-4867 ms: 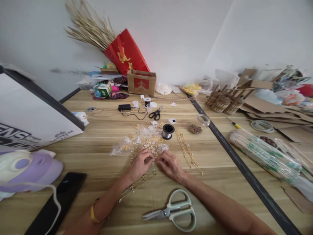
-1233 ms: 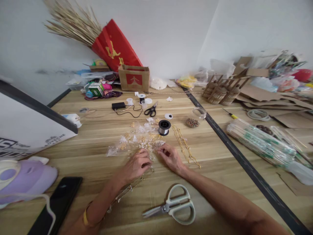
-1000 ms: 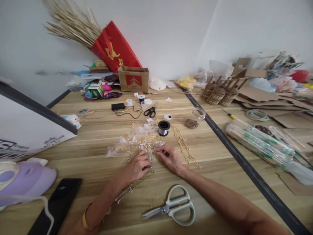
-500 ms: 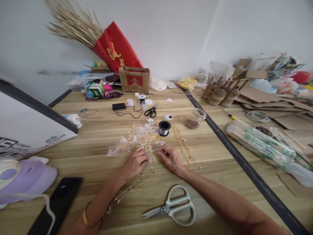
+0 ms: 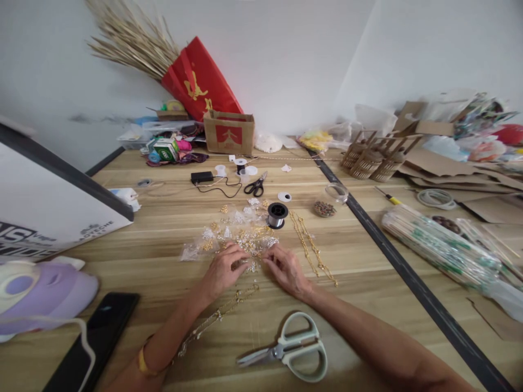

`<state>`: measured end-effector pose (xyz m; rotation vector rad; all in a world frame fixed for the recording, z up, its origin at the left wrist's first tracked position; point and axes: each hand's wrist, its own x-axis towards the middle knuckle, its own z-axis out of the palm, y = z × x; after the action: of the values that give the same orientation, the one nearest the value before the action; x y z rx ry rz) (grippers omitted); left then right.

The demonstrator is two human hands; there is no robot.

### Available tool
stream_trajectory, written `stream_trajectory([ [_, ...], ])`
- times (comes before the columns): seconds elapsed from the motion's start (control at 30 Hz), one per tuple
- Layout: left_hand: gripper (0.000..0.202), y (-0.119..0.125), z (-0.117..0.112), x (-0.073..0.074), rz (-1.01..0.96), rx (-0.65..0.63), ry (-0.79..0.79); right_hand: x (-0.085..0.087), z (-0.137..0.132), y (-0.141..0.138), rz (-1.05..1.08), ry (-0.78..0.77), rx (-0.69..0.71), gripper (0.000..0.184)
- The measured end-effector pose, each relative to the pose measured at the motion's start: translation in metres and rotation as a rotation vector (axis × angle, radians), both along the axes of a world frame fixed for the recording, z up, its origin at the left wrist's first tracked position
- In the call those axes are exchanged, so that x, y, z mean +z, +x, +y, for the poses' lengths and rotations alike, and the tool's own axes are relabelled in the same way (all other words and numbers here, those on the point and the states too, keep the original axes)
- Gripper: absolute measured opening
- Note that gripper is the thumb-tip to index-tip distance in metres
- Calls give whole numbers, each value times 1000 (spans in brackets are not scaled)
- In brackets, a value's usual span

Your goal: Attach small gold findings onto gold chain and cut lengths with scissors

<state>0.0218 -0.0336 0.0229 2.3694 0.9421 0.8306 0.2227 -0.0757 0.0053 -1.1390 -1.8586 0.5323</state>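
My left hand point(image 5: 223, 269) rests on the wooden table point(image 5: 163, 256) with its fingers curled in a pinch at the near edge of a heap of small clear bags of gold findings point(image 5: 235, 234). Close to its right, my right hand point(image 5: 286, 268) also has its fingers bent down onto that heap, pinching something too small to name. A gold chain point(image 5: 216, 314) runs from under my left hand back along my forearm. A second gold chain point(image 5: 311, 247) lies just right of my right hand. A spool of wire point(image 5: 277, 214) stands behind the heap.
Pale green scissors point(image 5: 292, 348) lie near my right forearm. A black phone point(image 5: 96, 337) and a lilac mask point(image 5: 44, 291) sit at the left, beside a white box point(image 5: 49, 207). Black scissors point(image 5: 255, 186), a bead dish point(image 5: 325, 208), a stick bundle point(image 5: 441, 247) and cardboard lie further off.
Both hands have stayed at the heap of gold findings, shifting only slightly. My left fingers have moved a little forward into the bags. The camera has tilted slightly.
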Motion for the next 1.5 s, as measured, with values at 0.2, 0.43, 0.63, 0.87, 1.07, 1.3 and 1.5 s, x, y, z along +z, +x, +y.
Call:
stream_trajectory([
  [0.2,10,9,-10,2,-61,-87,-105,2,-5,-2,-28,47,146,11],
  [0.43,9,8,-11,6,-71,-81,-165,1,-5,-2,-23,21,150,12],
  [0.63,8,8,-12,4,-54,-110,-160,3,-6,-3,-15,15,147,14],
  [0.87,12,9,-12,7,-40,-111,-132,4,-6,-3,-62,16,163,15],
  [1.07,14,8,-9,10,20,-106,-64,3,-5,-3,-94,10,114,16],
  [1.3,12,9,0,14,101,-45,-36,1,2,0,21,-37,-33,12],
  [1.5,18,21,0,20,283,-143,34,-2,3,0,83,-61,-66,10],
])
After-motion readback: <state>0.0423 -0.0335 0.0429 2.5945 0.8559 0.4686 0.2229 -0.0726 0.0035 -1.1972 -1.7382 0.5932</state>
